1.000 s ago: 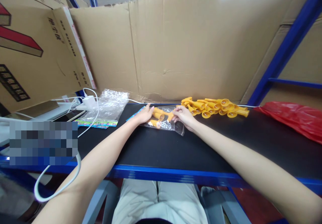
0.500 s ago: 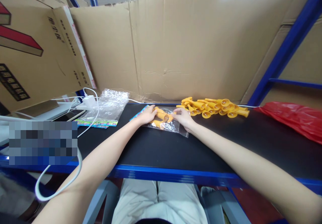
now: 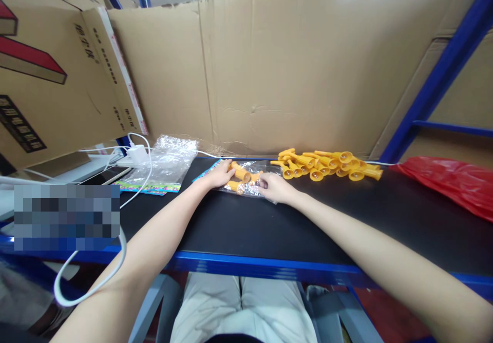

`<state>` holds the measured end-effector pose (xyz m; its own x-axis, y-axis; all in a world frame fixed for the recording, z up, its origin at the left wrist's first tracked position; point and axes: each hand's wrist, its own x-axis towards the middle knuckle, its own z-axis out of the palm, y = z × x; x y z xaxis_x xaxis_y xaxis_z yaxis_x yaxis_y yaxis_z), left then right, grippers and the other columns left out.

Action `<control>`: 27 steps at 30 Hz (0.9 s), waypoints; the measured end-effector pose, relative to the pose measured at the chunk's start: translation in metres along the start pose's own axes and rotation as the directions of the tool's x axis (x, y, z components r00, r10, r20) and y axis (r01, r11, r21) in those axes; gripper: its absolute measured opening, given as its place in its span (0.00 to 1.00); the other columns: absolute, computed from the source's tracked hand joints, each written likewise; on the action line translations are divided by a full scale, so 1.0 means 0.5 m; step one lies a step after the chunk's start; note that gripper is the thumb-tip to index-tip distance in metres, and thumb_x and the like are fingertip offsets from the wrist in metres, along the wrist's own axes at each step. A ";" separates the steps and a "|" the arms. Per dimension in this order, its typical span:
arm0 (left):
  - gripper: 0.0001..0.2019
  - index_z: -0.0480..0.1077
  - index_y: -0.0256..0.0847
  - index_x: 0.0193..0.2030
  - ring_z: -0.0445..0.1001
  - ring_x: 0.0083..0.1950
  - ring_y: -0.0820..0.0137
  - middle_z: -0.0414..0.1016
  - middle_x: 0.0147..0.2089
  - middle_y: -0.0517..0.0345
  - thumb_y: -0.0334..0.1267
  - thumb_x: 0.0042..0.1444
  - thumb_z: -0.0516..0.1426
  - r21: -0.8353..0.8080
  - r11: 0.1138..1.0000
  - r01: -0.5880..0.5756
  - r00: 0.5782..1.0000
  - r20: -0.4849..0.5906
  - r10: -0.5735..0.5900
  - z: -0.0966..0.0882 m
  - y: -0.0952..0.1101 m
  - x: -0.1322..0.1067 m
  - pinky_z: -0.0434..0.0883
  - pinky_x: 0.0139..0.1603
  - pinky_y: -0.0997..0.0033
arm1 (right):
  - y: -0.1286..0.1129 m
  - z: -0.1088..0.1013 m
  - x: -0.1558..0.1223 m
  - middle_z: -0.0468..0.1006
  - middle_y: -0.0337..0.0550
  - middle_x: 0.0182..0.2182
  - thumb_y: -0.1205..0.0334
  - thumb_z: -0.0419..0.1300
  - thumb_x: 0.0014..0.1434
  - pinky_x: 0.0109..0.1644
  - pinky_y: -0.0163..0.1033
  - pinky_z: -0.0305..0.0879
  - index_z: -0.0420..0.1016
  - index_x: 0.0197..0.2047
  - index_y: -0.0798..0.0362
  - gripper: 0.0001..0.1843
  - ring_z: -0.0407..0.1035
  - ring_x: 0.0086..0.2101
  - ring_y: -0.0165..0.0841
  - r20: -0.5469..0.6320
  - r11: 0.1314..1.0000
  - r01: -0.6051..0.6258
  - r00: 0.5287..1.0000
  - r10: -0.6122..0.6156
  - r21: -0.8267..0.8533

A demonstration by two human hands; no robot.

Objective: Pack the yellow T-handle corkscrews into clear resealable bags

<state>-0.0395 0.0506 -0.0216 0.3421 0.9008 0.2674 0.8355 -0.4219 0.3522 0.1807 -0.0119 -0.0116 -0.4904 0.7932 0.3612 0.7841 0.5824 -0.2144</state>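
Note:
A small clear plastic bag (image 3: 249, 181) with a few orange funnel-shaped plastic pieces inside lies on the black shelf top (image 3: 246, 220). My left hand (image 3: 217, 176) presses on the bag's left end, fingers curled over it. My right hand (image 3: 271, 186) pinches the bag's right end near its lower edge. A pile of several loose orange pieces (image 3: 327, 164) lies just right of the bag, by the cardboard wall.
A stack of clear bags with colourful header cards (image 3: 162, 168) lies at the left. A white charger and cable (image 3: 135, 154) sit beyond it. A red plastic bag (image 3: 450, 178) is at the far right. Cardboard (image 3: 285, 71) walls the back; blue shelf posts (image 3: 435, 76) stand right.
My right hand slid left and down along the bag, folding its right end in. The bag now looks shorter. My left hand stayed on the left end.

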 end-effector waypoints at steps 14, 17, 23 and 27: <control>0.28 0.50 0.35 0.62 0.45 0.67 0.64 0.48 0.66 0.45 0.45 0.56 0.44 -0.028 0.992 -0.119 0.991 0.058 0.121 0.002 0.009 -0.004 0.45 0.65 0.63 | 0.000 0.003 0.006 0.75 0.44 0.26 0.57 0.51 0.57 0.28 0.34 0.52 0.71 0.28 0.54 0.13 0.69 0.28 0.33 -0.001 0.981 -0.091 0.996 0.092 -0.171; 0.28 0.50 0.34 0.62 0.46 0.67 0.64 0.48 0.66 0.44 0.45 0.55 0.45 -0.028 0.993 -0.113 0.992 0.045 0.114 0.003 0.008 -0.002 0.45 0.65 0.63 | -0.002 0.001 0.002 0.75 0.43 0.27 0.57 0.51 0.57 0.28 0.33 0.52 0.71 0.32 0.54 0.12 0.69 0.29 0.33 -0.009 0.986 -0.087 0.996 0.086 -0.144; 0.27 0.52 0.36 0.61 0.48 0.66 0.63 0.51 0.65 0.46 0.44 0.55 0.45 -0.017 0.993 -0.118 0.992 0.046 0.118 0.002 0.009 -0.002 0.47 0.64 0.62 | -0.017 -0.005 -0.004 0.76 0.41 0.30 0.64 0.51 0.56 0.34 0.32 0.57 0.73 0.42 0.50 0.13 0.69 0.32 0.32 0.027 0.999 0.023 0.999 -0.022 -0.039; 0.28 0.51 0.34 0.61 0.47 0.67 0.63 0.50 0.66 0.46 0.45 0.55 0.46 -0.011 0.994 -0.105 0.993 0.050 0.106 -0.003 0.012 -0.005 0.46 0.65 0.64 | -0.018 -0.003 -0.003 0.77 0.41 0.35 0.64 0.51 0.56 0.36 0.33 0.58 0.74 0.44 0.48 0.15 0.69 0.36 0.33 0.056 0.999 -0.012 0.998 0.014 -0.036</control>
<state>-0.0357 0.0458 -0.0189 0.4498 0.8551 0.2580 0.7898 -0.5156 0.3321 0.1750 -0.0187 -0.0088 -0.5002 0.8097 0.3071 0.8030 0.5664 -0.1856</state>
